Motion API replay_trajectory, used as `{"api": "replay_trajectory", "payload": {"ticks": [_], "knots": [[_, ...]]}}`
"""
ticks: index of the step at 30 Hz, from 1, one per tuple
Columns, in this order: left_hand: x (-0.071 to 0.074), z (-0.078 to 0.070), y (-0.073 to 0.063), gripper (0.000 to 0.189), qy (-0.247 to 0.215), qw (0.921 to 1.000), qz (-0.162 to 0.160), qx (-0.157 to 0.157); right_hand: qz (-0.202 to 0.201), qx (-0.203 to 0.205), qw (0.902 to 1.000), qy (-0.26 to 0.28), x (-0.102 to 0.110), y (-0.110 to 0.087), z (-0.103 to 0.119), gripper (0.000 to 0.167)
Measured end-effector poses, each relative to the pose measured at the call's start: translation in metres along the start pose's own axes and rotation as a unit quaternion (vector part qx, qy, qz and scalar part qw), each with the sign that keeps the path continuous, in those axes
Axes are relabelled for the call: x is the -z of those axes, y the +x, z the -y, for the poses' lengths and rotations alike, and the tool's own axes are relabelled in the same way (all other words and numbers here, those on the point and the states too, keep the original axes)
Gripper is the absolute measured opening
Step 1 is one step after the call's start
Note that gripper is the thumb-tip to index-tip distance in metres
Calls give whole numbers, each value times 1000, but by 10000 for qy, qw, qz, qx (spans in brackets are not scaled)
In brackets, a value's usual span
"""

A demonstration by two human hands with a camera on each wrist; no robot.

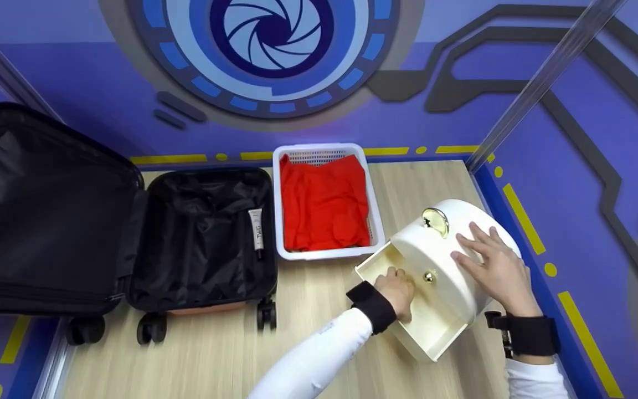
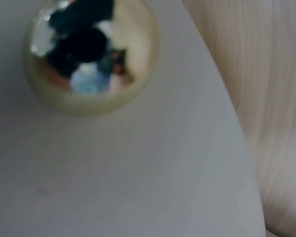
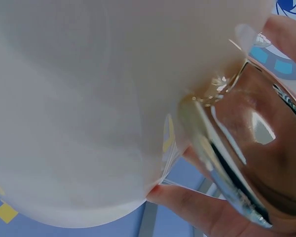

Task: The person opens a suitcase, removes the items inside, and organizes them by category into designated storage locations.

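A white round-topped box [image 1: 454, 244] stands at the right with its drawer [image 1: 445, 350] pulled out. A gold knob [image 1: 429, 276] sits on its front, and a gold ring handle [image 1: 436, 223] higher up. My left hand [image 1: 397, 292] reaches down into the drawer; its fingertips are hidden, so whether it pinches anything cannot be seen. The left wrist view has the gold knob [image 2: 91, 54] close up, without the hand. My right hand [image 1: 497, 270] rests on the curved top with fingers spread. In the right wrist view, its fingers [image 3: 187, 205] touch the white box beside a shiny gold part [image 3: 256, 133].
A white plastic basket [image 1: 330, 255] with folded red cloth [image 1: 324, 205] stands left of the box. Farther left lies an open black suitcase [image 1: 202, 266], a white tube [image 1: 257, 230] inside it. Purple panels [image 1: 590, 138] border the table at the back and right.
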State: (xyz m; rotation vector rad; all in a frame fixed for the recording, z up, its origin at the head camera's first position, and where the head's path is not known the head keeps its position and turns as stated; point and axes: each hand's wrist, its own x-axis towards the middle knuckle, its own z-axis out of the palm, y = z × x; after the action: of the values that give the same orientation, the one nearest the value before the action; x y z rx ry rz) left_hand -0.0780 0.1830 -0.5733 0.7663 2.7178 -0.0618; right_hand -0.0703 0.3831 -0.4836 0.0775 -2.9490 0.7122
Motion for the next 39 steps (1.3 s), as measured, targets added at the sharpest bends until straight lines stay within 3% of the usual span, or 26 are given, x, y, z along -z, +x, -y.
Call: {"api": "replay_trajectory", "payload": {"ticks": [4,8,10,14,17,20,23,25,30,32,34,39], "knots": [[2,11,-6,48,-443,9964,-591,-409,-12,-16,10000,-21,0,0,0,52],[15,31,-19,34,-1193,9797,-1337,-894,32,-34,10000,-39,0,0,0,54],[22,46,-28,25,-1568,9644,-1783,-1164,55,-34,10000,-46,0,1,1,54],[27,78,-49,21,-2233,9224,-2649,-1705,68,-11,10000,-59,0,1,0,54],[22,99,-63,19,-2685,8962,-2945,-1949,40,25,10000,-59,-1,0,-1,54],[8,113,-73,19,-3045,8851,-2910,-1978,-6,57,10000,-41,-2,0,-2,54],[-12,120,-81,20,-3367,8817,-2712,-1890,-26,77,10000,-24,-2,0,-1,53],[-28,122,-85,19,-3530,8826,-2523,-1813,-18,83,10000,-22,-2,0,-1,53],[-64,118,-87,19,-3717,8983,-1756,-1552,-4,64,10000,56,-2,1,-1,54],[-75,113,-86,22,-3980,8950,-1421,-1429,3,56,10000,74,-3,1,-1,54],[-84,107,-83,23,-4403,8801,-1185,-1326,6,58,10000,67,-3,1,-1,53],[-98,86,-77,21,-5659,8135,-843,-1043,-1,77,10000,60,-2,1,-1,53]]}}
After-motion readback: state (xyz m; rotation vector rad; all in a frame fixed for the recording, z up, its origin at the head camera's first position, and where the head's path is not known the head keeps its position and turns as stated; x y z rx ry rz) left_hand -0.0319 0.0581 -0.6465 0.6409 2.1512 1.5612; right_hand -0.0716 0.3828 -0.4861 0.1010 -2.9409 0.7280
